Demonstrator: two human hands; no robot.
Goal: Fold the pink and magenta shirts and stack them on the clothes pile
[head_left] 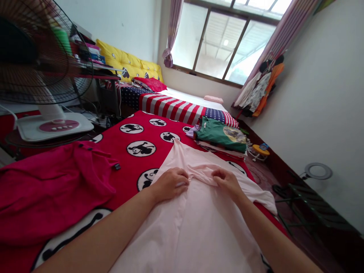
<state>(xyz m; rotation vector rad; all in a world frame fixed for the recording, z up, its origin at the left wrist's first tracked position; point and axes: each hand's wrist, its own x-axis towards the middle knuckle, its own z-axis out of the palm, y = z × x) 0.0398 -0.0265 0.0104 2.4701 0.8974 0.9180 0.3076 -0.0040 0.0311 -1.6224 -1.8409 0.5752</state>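
Note:
A pale pink shirt (210, 223) lies spread over the red patterned bedcover, its sleeves reaching away and to the right. My left hand (171, 183) is closed on the shirt's fabric near the neckline. A short way to the right, my right hand (226, 182) pinches the neckline edge between thumb and fingers. Between the two hands the cloth is slightly bunched. To the left rests a crumpled magenta garment (57, 189) with a dark tag at its collar. Beyond the pink shirt sits a stack of folded clothes with a green T-shirt (213, 132) on top.
An electric fan (54, 113) stands at the left beside the bedcover (122, 151). Farther back is a bed with a striped, starred cover (170, 108). Clothes (260, 89) hang on the right wall. A ring light (318, 170) and dark green rack (318, 206) are at right.

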